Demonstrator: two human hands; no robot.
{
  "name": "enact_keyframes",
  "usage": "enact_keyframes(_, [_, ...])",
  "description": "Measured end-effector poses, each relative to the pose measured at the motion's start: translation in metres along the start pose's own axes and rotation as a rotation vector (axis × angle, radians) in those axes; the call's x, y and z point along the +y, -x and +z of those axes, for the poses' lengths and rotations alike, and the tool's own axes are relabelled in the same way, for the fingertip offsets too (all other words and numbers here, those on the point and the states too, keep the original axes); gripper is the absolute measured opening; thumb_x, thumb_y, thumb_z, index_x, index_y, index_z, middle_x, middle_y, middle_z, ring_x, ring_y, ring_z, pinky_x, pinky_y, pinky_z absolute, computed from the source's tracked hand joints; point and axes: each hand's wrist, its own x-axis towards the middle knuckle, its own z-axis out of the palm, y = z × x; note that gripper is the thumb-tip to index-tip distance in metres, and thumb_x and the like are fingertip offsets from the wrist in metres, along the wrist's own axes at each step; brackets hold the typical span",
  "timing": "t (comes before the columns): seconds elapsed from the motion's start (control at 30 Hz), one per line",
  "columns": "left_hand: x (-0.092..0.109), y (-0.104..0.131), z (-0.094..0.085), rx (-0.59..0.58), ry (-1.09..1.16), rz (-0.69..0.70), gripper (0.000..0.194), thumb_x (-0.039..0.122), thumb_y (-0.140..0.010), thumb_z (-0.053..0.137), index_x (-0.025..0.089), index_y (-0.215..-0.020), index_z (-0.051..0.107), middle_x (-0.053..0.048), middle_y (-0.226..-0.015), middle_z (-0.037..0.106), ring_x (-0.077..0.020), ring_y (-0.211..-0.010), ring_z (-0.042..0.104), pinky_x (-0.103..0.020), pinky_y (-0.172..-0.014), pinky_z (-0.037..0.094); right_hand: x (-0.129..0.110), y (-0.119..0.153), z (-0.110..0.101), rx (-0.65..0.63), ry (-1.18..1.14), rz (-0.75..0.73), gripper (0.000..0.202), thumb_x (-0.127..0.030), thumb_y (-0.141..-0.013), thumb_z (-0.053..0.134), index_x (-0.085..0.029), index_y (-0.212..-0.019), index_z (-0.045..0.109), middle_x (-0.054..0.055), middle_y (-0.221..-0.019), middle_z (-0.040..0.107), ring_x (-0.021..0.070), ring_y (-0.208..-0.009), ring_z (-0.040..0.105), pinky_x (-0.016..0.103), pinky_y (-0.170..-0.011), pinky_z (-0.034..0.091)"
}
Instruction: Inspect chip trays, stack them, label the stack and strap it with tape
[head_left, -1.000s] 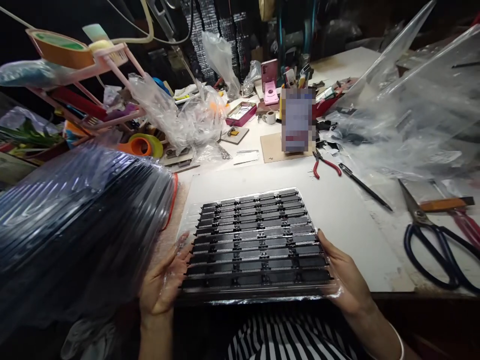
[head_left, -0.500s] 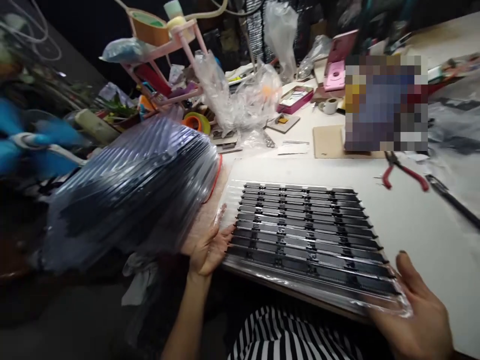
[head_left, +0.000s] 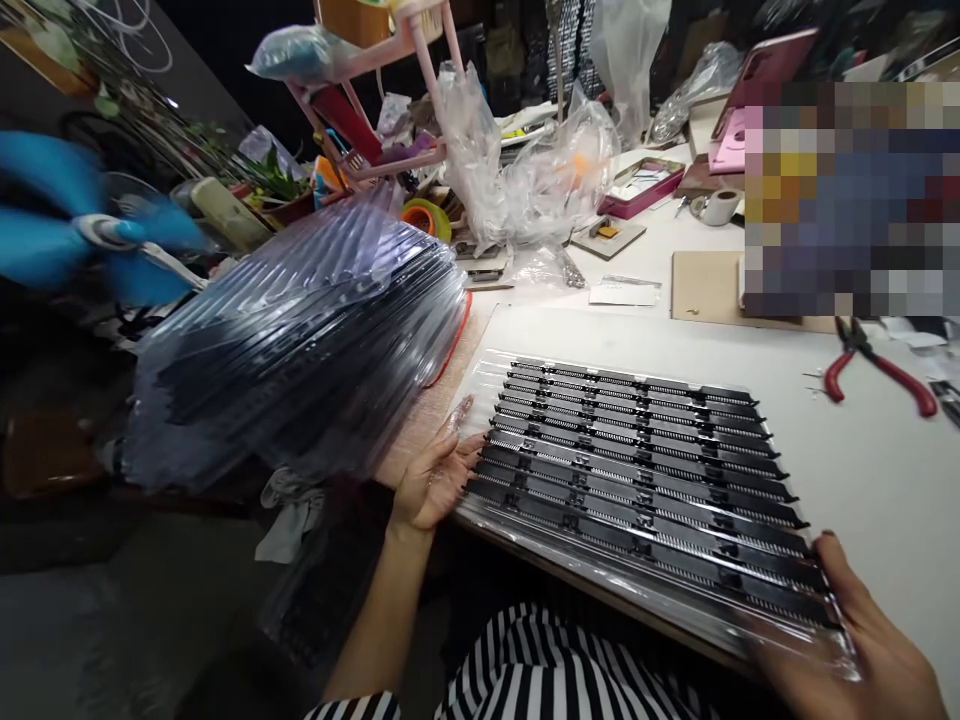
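A clear plastic tray (head_left: 637, 480) holds several rows of black comb-like strips and lies at the front edge of the white table. My left hand (head_left: 435, 475) is at the tray's left edge, its fingers curled against the side and its thumb raised. At the near right corner my right hand (head_left: 870, 630) grips the tray, thumb along the edge; its lower fingers are blurred and partly hidden under the plastic.
To the left lies a tall pile of filled clear trays (head_left: 300, 350), near a spinning blue fan (head_left: 112, 230). Red-handled pliers (head_left: 877, 370) rest on the table's right. Behind are plastic bags (head_left: 555, 190), a tape roll (head_left: 720, 207) and a pink rack (head_left: 390, 60).
The view has turned left, so the scene sits farther right in the picture. Both hands stay at the tray's edges, and the tray shows little shift on the table.
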Motion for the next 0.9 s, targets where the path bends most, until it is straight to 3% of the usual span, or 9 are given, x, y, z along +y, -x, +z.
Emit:
enact_keyframes(0.27, [0.001,0.000,0.003,0.012,0.000,0.003,0.061,0.017,-0.088,0.041,0.024,-0.145,0.018,-0.009,-0.097,0.068,-0.0189,-0.080,0.066,-0.029,-0.065,0.054,0.000,-0.010,-0.009,-0.206,0.069,-0.001,0.031,-0.032,-0.091,0.040,-0.033,-0.113,0.063,0.000,-0.104,0.070,0.0181,-0.080,0.068,0.039,-0.089,0.053])
enact_keyframes(0.4, [0.004,0.000,0.002,0.001,0.063,-0.051,0.054,0.019,-0.091,0.035,0.021,-0.144,0.023,-0.011,-0.099,0.068,-0.0187,-0.083,0.066,-0.029,-0.069,0.053,-0.005,-0.007,-0.009,-0.216,0.054,0.051,0.032,-0.030,-0.091,0.041,-0.031,-0.116,0.062,0.001,-0.106,0.069,0.0199,-0.090,0.066,0.040,-0.091,0.052])
enact_keyframes(0.57, [-0.003,0.006,0.002,-0.058,0.247,-0.008,0.061,0.039,-0.091,0.036,0.008,-0.142,0.024,-0.019,-0.123,0.057,-0.0224,-0.112,0.055,-0.032,-0.085,0.049,-0.003,0.001,-0.007,-0.225,-0.059,-0.007,0.038,-0.023,-0.092,0.032,-0.031,-0.118,0.059,0.000,-0.109,0.068,0.0177,-0.102,0.062,0.035,-0.086,0.055])
enact_keyframes(0.67, [-0.011,0.010,0.004,-0.054,0.284,0.079,0.058,0.029,-0.089,0.035,0.008,-0.143,0.023,-0.015,-0.136,0.047,-0.0185,-0.124,0.045,-0.028,-0.093,0.044,0.000,0.001,-0.007,-0.268,-0.084,-0.023,0.042,-0.018,-0.093,0.028,-0.031,-0.120,0.058,0.000,-0.113,0.066,0.0148,-0.104,0.061,0.030,-0.083,0.056])
enact_keyframes(0.77, [-0.016,0.013,0.006,-0.091,0.253,0.117,0.063,0.013,-0.082,0.036,0.011,-0.143,0.023,-0.012,-0.137,0.047,-0.0156,-0.123,0.046,-0.028,-0.099,0.040,0.000,-0.001,-0.008,-0.291,-0.078,-0.025,0.041,-0.018,-0.093,0.030,-0.029,-0.122,0.056,0.001,-0.115,0.065,0.0149,-0.105,0.060,0.029,-0.082,0.057])
enact_keyframes(0.9, [-0.019,0.015,0.006,-0.133,0.211,0.145,0.078,0.003,-0.071,0.038,0.014,-0.145,0.017,-0.011,-0.133,0.051,-0.0137,-0.119,0.049,-0.027,-0.099,0.040,0.001,-0.003,-0.011,-0.345,-0.061,-0.027,0.040,-0.016,-0.092,0.033,-0.028,-0.120,0.058,0.000,-0.116,0.064,0.0148,-0.108,0.058,0.030,-0.084,0.056])
